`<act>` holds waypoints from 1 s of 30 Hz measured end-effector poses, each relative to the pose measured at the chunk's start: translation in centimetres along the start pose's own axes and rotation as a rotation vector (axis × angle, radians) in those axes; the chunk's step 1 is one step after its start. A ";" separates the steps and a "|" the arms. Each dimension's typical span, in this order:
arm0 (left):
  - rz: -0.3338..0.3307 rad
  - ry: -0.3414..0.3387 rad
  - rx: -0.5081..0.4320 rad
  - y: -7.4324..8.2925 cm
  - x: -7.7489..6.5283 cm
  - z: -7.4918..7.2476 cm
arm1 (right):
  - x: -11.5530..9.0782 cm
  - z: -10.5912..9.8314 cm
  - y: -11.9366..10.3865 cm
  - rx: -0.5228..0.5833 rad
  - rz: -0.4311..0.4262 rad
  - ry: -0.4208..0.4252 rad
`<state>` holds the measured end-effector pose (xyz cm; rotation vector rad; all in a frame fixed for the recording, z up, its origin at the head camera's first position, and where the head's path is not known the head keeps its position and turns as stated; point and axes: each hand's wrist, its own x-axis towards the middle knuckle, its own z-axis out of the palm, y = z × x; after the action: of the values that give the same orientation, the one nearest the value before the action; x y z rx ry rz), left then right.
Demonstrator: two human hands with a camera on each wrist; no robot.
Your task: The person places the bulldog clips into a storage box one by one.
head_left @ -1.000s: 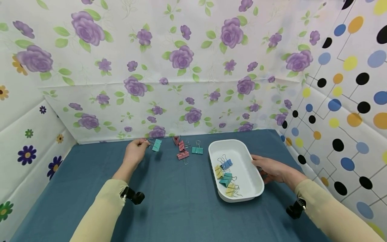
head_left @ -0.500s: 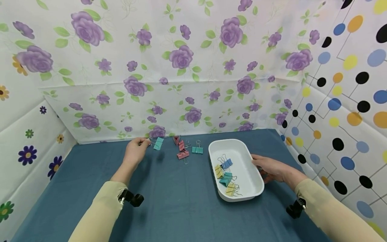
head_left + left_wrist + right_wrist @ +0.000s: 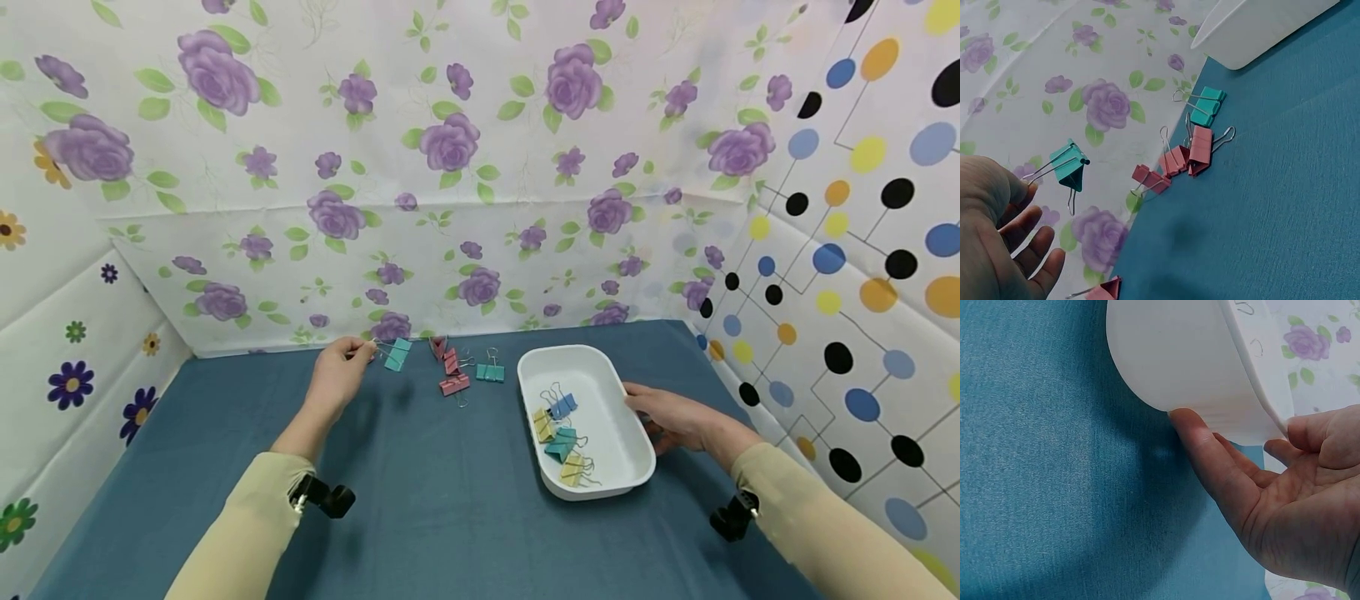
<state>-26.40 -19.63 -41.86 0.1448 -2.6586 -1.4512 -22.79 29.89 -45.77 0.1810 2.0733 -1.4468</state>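
Observation:
My left hand (image 3: 339,372) pinches a teal binder clip (image 3: 397,354) by a wire handle, holding it above the cloth near the back wall. The left wrist view has this clip's body hanging clear of the fingertips, with its other handle pointing down. On the right, my right hand (image 3: 675,418) grips the side of a white tray (image 3: 611,400). The thumb lies at the rim and a finger reaches the bottom edge in the right wrist view. Inside the tray lie a blue clip (image 3: 562,407), two yellow clips (image 3: 543,426) and a teal clip (image 3: 561,446).
Several pink binder clips (image 3: 453,384) lie bunched near the back wall, with one teal clip (image 3: 491,373) at their right. Another pink clip (image 3: 1105,290) shows low in the left wrist view. Floral sheeting (image 3: 480,287) rises behind the blue cloth (image 3: 420,517).
The left hand, with the teal clip, has shifted slightly right and toward the back. The right hand and the tray have stayed in place.

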 end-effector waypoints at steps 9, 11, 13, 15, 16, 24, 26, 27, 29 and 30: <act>0.035 -0.017 -0.020 1.4 -0.9 -0.2 | 0.1 0.1 0.0 -0.004 0.002 0.004; 0.047 -0.020 -0.027 1.6 -1.1 -0.2 | 0.1 0.1 -0.1 -0.005 0.002 0.007; 0.060 -0.020 -0.034 1.8 -1.2 -0.2 | 0.1 0.1 -0.1 -0.006 0.002 0.009; 0.068 -0.022 -0.041 2.0 -1.3 -0.1 | 0.1 0.1 -0.1 -0.005 0.001 0.009; 0.071 -0.024 -0.043 2.0 -1.3 -0.1 | 0.1 0.1 -0.1 -0.005 0.001 0.010; 0.092 -0.030 -0.048 2.8 -1.6 0.1 | 0.1 0.1 0.1 0.002 -0.004 0.007; 0.099 -0.034 -0.058 3.1 -1.7 0.2 | 0.1 0.1 0.1 0.005 -0.004 0.007; 0.101 -0.035 -0.066 3.3 -1.7 0.3 | 0.1 0.1 0.1 0.005 -0.004 0.006; 0.103 -0.037 -0.070 3.5 -1.8 0.4 | 0.0 0.1 0.1 0.007 -0.004 0.004; 0.107 -0.039 -0.069 3.6 -1.8 0.4 | 0.0 0.1 0.1 0.007 -0.003 0.004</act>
<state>-24.82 -17.09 -39.12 -0.0312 -2.5980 -1.5250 -22.76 29.81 -45.86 0.1837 2.0727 -1.4573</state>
